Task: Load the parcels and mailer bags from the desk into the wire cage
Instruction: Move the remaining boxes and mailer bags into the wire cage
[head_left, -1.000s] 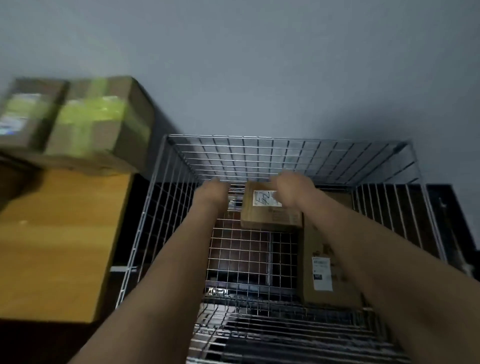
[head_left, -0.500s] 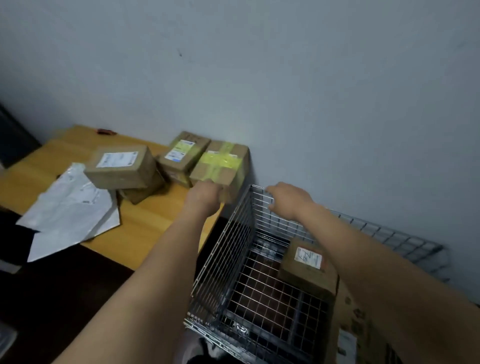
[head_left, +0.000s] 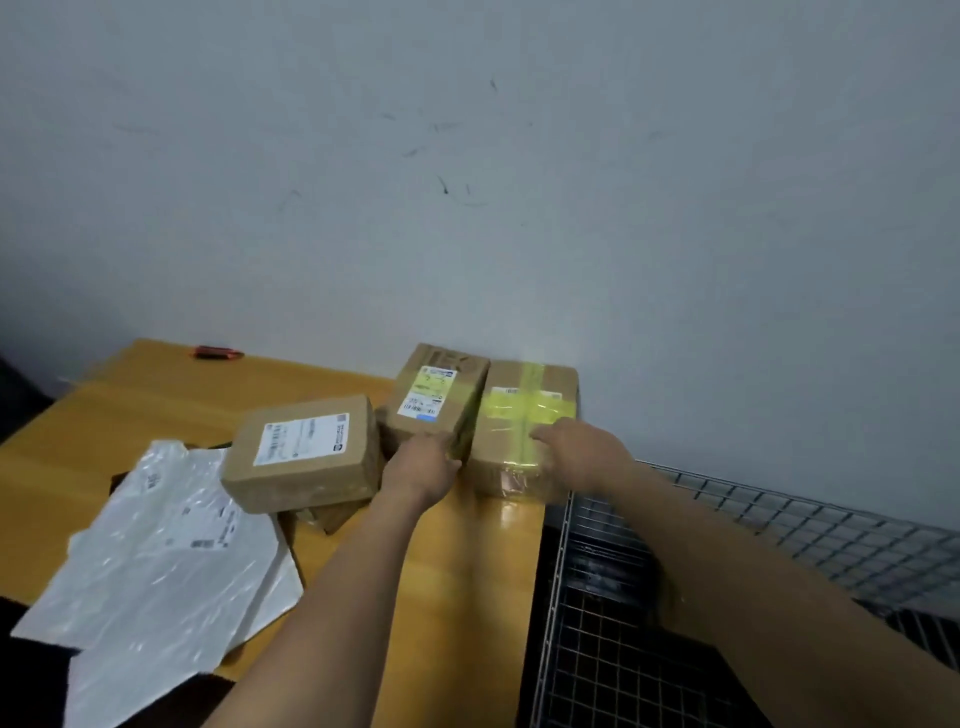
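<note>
Fingers (head_left: 544, 434) of the right hand (head_left: 579, 457) are spread flat on a yellow-taped brown parcel (head_left: 511, 415) on the desk (head_left: 156, 405), at eleven o'clock from the wire cage (head_left: 779, 512); those of the left hand (head_left: 423, 470) are hidden against its side, their state not to be told.

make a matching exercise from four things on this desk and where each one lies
Things
1. yellow-taped box
2. white-label box
3. white mailer bags
4. red object

Places
a. far left of the desk, apart from the rest
b. on top of a lower parcel
c. flat on the desk's near left part
d. desk corner beside the wire cage

Pairs: 1-d, 2-b, 3-c, 4-a
</note>
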